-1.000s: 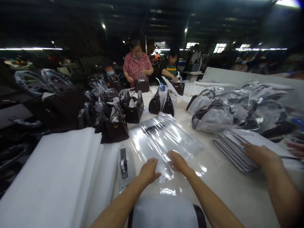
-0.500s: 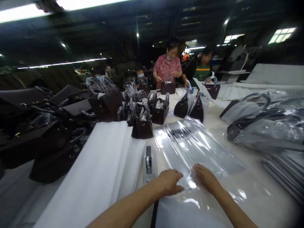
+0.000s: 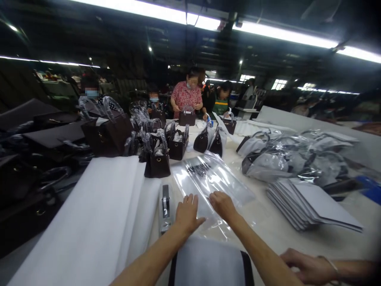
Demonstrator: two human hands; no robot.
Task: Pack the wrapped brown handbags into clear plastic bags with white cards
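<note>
My left hand (image 3: 188, 214) lies palm down with fingers spread on the near left part of a pile of clear plastic bags (image 3: 232, 184). Beside it, my right hand (image 3: 223, 205) has its fingers curled in on the plastic and appears to pinch the top bag. Black printing shows near the far end of the pile. Close to my body, below my wrists, is a handbag (image 3: 211, 264) with a whitish cover over its front and dark edges showing. A tape dispenser (image 3: 166, 208) stands just left of my left hand.
White foam sheets (image 3: 98, 206) lie stacked at left, beside piled dark handbags (image 3: 107, 133). Plastic-wrapped handbags (image 3: 288, 159) and a stack of grey-white boards (image 3: 324, 202) occupy the right. Another person's hand (image 3: 309, 267) reaches in at lower right. Co-workers (image 3: 187, 97) are across the table.
The view has turned right, showing more boards and wrapped bags. My left hand has flattened onto the plastic; my right fingers have curled in. Another person's hand has come into view.
</note>
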